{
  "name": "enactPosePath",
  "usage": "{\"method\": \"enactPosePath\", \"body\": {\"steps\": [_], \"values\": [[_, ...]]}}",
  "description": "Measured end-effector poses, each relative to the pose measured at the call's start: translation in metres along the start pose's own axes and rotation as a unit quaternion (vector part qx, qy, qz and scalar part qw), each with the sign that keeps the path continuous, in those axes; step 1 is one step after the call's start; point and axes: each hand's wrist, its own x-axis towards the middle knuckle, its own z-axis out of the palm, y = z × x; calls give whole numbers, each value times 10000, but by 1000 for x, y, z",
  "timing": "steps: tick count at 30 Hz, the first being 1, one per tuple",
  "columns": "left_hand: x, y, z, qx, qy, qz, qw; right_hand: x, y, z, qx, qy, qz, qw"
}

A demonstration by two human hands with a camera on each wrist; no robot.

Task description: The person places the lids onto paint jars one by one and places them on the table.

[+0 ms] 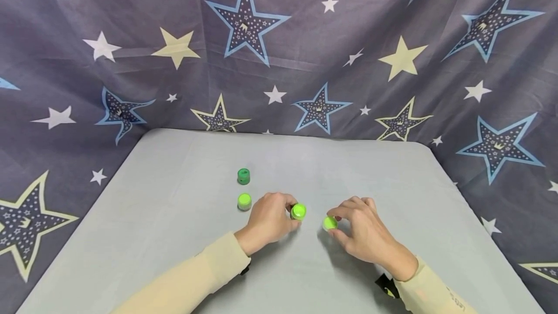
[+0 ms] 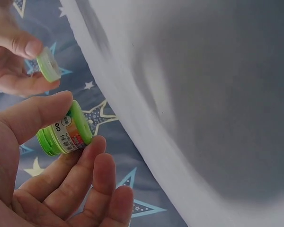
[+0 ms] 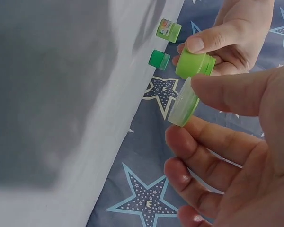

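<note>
My left hand (image 1: pixel 269 218) pinches a small light-green paint jar (image 1: pixel 298 212) between thumb and fingers. The jar's mouth is uncovered and bright green shows inside; a printed label wraps its side in the left wrist view. A short gap to the right, my right hand (image 1: pixel 365 230) holds a round lid (image 1: pixel 330 223) by its edge. That lid (image 3: pixel 183 103) has a translucent rim and a green face in the right wrist view. Both hands are above the table, with the jar and lid apart.
A second light-green jar (image 1: pixel 244 201) stands on the grey table (image 1: pixel 174 197) just left of my left hand. Behind it is a dark-green jar (image 1: pixel 243 176). A star-patterned cloth (image 1: pixel 279 52) hangs along the table's back and sides.
</note>
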Motion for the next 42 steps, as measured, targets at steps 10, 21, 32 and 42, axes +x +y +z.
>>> {"method": "enactPosePath", "body": {"steps": [10, 21, 32, 42], "values": [[-9, -1, -1, -55, 67, 81, 9999, 4, -2, -2, 95, 142, -84, 9998], [-17, -7, 1, -147, 169, 285, 9993, 11, -10, -3, 232, 186, -82, 9995], [-23, -6, 3, -165, 111, 320, 9993, 15, -17, -3, 309, 272, -194, 9990], [-24, -7, 6, -174, 231, 393, 9988, 22, -24, -2, 358, 282, -301, 9985]]}}
